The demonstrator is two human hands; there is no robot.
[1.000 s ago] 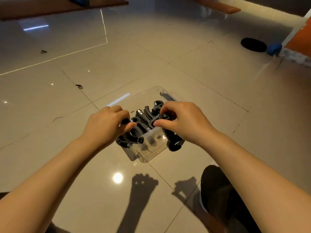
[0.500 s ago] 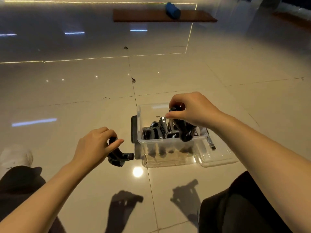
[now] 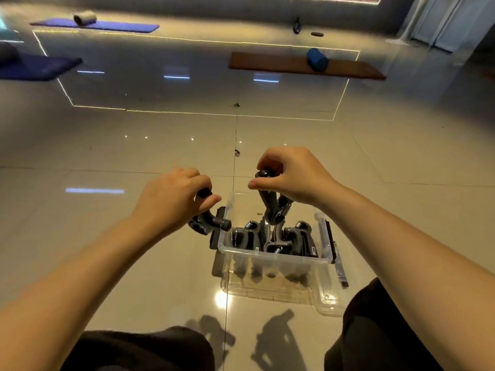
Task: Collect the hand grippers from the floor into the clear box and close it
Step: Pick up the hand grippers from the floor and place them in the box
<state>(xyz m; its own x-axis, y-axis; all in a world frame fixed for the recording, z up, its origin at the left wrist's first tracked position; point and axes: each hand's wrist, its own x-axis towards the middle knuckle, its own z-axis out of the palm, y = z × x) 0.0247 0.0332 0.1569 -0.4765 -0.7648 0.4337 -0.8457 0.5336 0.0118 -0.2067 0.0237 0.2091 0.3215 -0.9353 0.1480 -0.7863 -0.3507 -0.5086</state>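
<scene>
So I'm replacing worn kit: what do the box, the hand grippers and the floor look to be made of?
Clear box: transparent, glossy, likely plastic; the grippers inside show through its wall. Hand gripper in the right hand: matte black handles, probably plastic or rubber, with what looks like a metal spring. Floor: polished tiles, given the grout lines and mirror-like reflections.

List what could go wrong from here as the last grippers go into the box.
The right hand pinches its hand gripper by one handle tip, so it may slip. The clear box already looks packed, so added grippers might stand proud and block the lid. The left hand's gripper hangs outside the box wall and could snag it.
</scene>
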